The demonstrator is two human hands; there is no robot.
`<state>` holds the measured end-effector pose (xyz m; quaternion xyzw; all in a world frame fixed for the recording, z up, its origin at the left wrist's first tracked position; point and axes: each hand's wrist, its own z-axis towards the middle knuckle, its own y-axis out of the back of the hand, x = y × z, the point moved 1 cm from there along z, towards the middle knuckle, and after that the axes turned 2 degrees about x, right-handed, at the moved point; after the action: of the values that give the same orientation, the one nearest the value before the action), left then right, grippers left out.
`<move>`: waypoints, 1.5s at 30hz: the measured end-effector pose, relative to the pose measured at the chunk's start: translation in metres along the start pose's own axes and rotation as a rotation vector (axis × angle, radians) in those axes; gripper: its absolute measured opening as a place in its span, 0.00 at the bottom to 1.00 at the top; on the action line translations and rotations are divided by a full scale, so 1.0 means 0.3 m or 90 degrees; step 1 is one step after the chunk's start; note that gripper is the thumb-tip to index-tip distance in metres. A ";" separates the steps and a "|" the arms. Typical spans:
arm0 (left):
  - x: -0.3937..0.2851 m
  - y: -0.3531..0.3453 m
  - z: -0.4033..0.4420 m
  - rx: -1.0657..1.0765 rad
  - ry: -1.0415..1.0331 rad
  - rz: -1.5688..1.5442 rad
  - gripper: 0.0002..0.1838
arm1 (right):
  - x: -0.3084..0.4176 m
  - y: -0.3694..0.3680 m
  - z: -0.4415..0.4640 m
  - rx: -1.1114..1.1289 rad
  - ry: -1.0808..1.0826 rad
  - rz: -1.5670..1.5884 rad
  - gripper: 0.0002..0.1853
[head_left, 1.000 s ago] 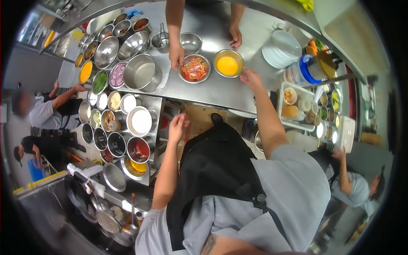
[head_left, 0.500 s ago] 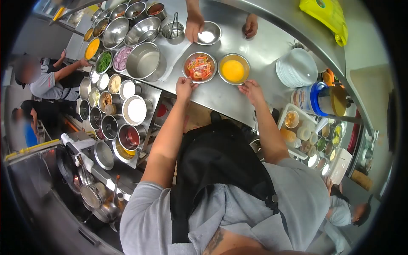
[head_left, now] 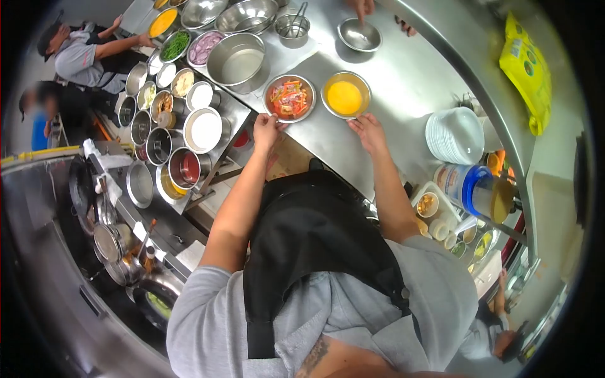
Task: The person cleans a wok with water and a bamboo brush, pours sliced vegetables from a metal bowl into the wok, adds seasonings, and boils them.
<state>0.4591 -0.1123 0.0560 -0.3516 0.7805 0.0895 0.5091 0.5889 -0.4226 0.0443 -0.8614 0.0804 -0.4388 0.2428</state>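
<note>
My left hand (head_left: pixel 267 131) is closed on the near rim of a metal bowl of sliced vegetables (head_left: pixel 290 99), with red, orange and pale strips in it. Beside it, on the steel table, rests a metal bowl of yellow liquid (head_left: pixel 345 95) that looks like beaten egg. The fingers of my right hand (head_left: pixel 368 132) pinch that bowl's near rim. The two bowls stand a small gap apart. Across the table, another person's hand (head_left: pixel 362 9) reaches to a bare metal bowl (head_left: pixel 359 35).
At the left stand a large pot (head_left: pixel 237 62), a bowl of sliced onions (head_left: pixel 205 48) and several ingredient containers. A stack of white plates (head_left: pixel 455 136) and a blue-lidded tub (head_left: pixel 467 189) are on the right. A steel shelf edge (head_left: pixel 460 82) crosses the upper right. Other people stand left and lower right.
My view has turned, so the surroundings appear shifted. The other person's hand and the bare metal bowl are farther from my two bowls. Both my hands stay at the same rims.
</note>
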 end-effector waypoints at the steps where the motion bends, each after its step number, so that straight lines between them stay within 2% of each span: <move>1: -0.003 0.006 -0.003 -0.009 -0.004 -0.007 0.10 | 0.003 -0.018 0.021 0.006 0.002 -0.010 0.03; 3: 0.000 0.018 -0.014 -0.021 0.018 -0.003 0.10 | 0.001 -0.056 0.063 0.015 -0.003 -0.022 0.03; 13: 0.039 0.053 -0.029 -0.075 -0.033 -0.074 0.11 | 0.009 -0.169 0.258 0.074 -0.010 -0.070 0.03; 17: 0.034 0.062 -0.024 -0.070 -0.086 0.067 0.14 | 0.000 -0.174 0.335 0.084 0.018 -0.126 0.01; 18: 0.026 0.042 -0.026 -0.060 -0.089 0.001 0.14 | 0.013 -0.195 0.325 0.063 -0.002 -0.174 0.01; 20: 0.117 0.096 0.022 -0.035 -0.094 -0.041 0.11 | 0.035 -0.227 0.313 0.068 -0.005 -0.109 0.04; 26: 0.117 0.090 0.009 -0.052 -0.060 -0.049 0.10 | 0.013 -0.239 0.366 0.090 -0.010 -0.078 0.06; 32: 0.104 0.098 -0.025 -0.007 -0.012 -0.080 0.09 | 0.017 -0.264 0.323 0.072 0.003 -0.095 0.06; 34: 0.088 0.112 -0.058 0.021 -0.023 -0.081 0.12 | 0.011 -0.275 0.285 0.067 0.008 -0.086 0.09; 35: 0.104 0.135 -0.068 0.041 -0.033 -0.045 0.17 | 0.017 -0.288 0.250 0.018 0.007 -0.113 0.13; 36: 0.088 0.148 -0.108 0.043 -0.039 -0.043 0.17 | 0.010 -0.286 0.237 -0.031 0.007 -0.140 0.18; 37: 0.076 0.166 -0.156 0.067 -0.030 -0.039 0.17 | 0.003 -0.280 0.218 -0.029 0.012 -0.135 0.18; 39: 0.068 0.239 -0.236 0.125 -0.007 -0.019 0.19 | -0.051 -0.241 0.185 -0.024 -0.076 -0.256 0.31; 41: 0.114 0.361 -0.304 0.152 0.005 0.009 0.19 | -0.128 -0.248 0.087 0.001 -0.160 -0.271 0.35; 42: 0.159 0.433 -0.340 0.174 0.022 0.030 0.19 | -0.180 -0.244 0.045 0.072 -0.224 -0.328 0.37; 43: 0.219 0.524 -0.375 0.160 0.045 0.067 0.20 | -0.223 -0.245 0.014 0.143 -0.289 -0.386 0.39; 44: 0.276 0.605 -0.417 0.146 0.069 0.103 0.21 | -0.235 -0.277 -0.029 0.141 -0.287 -0.385 0.39; 45: 0.297 0.665 -0.494 0.063 0.064 0.221 0.22 | -0.259 -0.313 -0.092 0.193 -0.349 -0.523 0.40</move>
<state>0.2021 -0.0798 0.0050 -0.1903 0.8574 0.1193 0.4630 0.5131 -0.3233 0.0482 -0.8604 -0.3955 -0.2627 0.1850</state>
